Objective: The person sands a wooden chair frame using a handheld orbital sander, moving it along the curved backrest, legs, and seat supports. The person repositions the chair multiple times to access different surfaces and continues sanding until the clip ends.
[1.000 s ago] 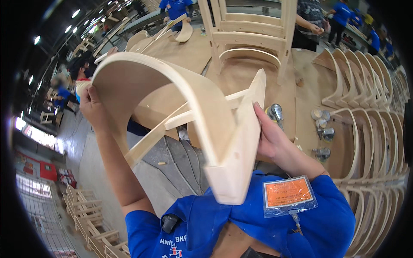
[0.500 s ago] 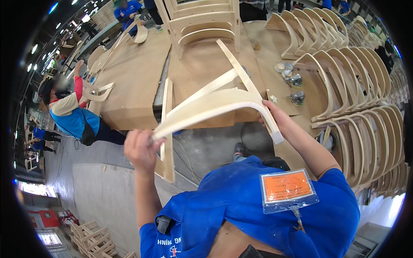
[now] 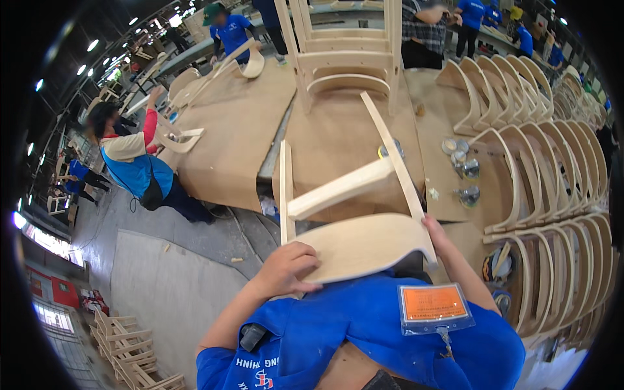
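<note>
Close against my chest is a pale wooden chair back frame (image 3: 364, 244), its broad curved panel facing up. Two straight posts run away from the panel toward the table, joined by a crossbar (image 3: 344, 187). My left hand (image 3: 289, 268) is closed on the panel's left end, thumb on the near edge and fingers over the top. At the other end, my right hand (image 3: 442, 240) grips the right post where it meets the panel; most of its fingers are hidden behind the wood. The far end of the right post reaches over the paper-covered table (image 3: 351, 140).
Several round metal-topped power tools (image 3: 468, 195) sit at the table's right. Beyond them stand rows of curved wooden pieces (image 3: 513, 175). An upright chair frame (image 3: 351, 62) stands at the back. A co-worker in a blue vest (image 3: 140, 175) handles a curved piece at the left.
The chair back frame has come down and nearer my body, tilting so the panel's broad face shows. My left hand has moved right and lower with it; both hands keep their grip.
</note>
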`<control>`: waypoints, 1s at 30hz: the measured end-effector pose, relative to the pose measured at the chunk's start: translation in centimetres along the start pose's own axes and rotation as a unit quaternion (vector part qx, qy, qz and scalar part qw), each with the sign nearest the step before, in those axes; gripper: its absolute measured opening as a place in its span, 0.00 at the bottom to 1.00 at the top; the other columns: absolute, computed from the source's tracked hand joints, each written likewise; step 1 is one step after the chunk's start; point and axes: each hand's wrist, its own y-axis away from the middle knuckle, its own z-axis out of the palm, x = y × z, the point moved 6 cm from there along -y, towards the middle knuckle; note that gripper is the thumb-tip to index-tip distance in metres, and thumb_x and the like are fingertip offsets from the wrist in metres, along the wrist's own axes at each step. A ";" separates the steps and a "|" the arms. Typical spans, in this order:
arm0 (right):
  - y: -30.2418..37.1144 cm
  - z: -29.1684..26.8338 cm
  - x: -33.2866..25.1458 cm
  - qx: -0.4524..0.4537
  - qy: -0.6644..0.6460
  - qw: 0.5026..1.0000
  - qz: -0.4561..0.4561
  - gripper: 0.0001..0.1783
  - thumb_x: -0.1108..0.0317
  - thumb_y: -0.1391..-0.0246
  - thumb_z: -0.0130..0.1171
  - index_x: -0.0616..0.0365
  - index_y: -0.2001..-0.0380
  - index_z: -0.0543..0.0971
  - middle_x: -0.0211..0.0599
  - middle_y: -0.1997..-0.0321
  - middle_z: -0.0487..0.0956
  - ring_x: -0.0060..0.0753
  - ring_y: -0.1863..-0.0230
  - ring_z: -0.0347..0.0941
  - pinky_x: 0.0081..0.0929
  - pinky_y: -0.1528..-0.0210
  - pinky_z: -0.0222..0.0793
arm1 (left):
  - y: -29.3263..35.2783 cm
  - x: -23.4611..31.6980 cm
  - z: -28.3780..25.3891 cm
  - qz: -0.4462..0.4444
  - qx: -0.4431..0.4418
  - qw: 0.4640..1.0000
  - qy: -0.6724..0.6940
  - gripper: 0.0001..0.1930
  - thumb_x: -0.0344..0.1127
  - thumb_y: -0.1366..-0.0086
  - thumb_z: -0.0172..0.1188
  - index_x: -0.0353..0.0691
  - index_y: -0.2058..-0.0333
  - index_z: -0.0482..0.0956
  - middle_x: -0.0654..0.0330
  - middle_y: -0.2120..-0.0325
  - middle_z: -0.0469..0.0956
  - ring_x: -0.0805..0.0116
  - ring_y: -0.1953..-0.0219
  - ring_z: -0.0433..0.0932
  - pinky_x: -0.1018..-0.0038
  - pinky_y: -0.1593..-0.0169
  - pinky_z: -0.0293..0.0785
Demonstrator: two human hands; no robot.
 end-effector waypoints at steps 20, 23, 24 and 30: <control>-1.3 -3.5 0.1 0.004 0.032 0.999 0.018 0.31 0.66 0.43 0.49 0.60 0.36 0.60 0.39 0.43 0.70 0.28 0.45 0.67 0.27 0.44 0.64 | -15.9 -32.2 21.2 -0.300 -0.182 0.937 0.008 0.53 0.49 0.68 0.77 0.37 0.42 0.61 0.45 0.50 0.71 0.51 0.46 0.71 0.64 0.43 0.67; -1.4 -3.6 -0.2 0.012 0.034 0.999 0.019 0.30 0.65 0.44 0.52 0.59 0.38 0.62 0.40 0.48 0.74 0.27 0.51 0.71 0.27 0.48 0.67 | -16.0 -31.9 20.3 -0.287 -0.187 0.940 0.006 0.51 0.50 0.68 0.77 0.36 0.44 0.63 0.44 0.51 0.73 0.50 0.48 0.72 0.63 0.45 0.68; -1.4 -3.5 -0.3 0.007 0.031 0.999 0.032 0.30 0.65 0.44 0.53 0.59 0.38 0.63 0.41 0.49 0.75 0.27 0.52 0.71 0.27 0.49 0.67 | -15.9 -31.8 19.9 -0.284 -0.187 0.941 0.003 0.51 0.50 0.68 0.77 0.36 0.45 0.63 0.44 0.52 0.73 0.49 0.49 0.72 0.63 0.45 0.69; -5.6 -1.7 -5.5 -0.028 0.141 0.988 -0.058 0.33 0.56 0.45 0.57 0.63 0.41 0.65 0.43 0.50 0.75 0.30 0.50 0.72 0.28 0.47 0.66 | -14.2 -32.6 13.6 -0.305 -0.097 0.947 -0.014 0.48 0.49 0.67 0.77 0.35 0.48 0.65 0.43 0.55 0.75 0.47 0.51 0.74 0.61 0.48 0.71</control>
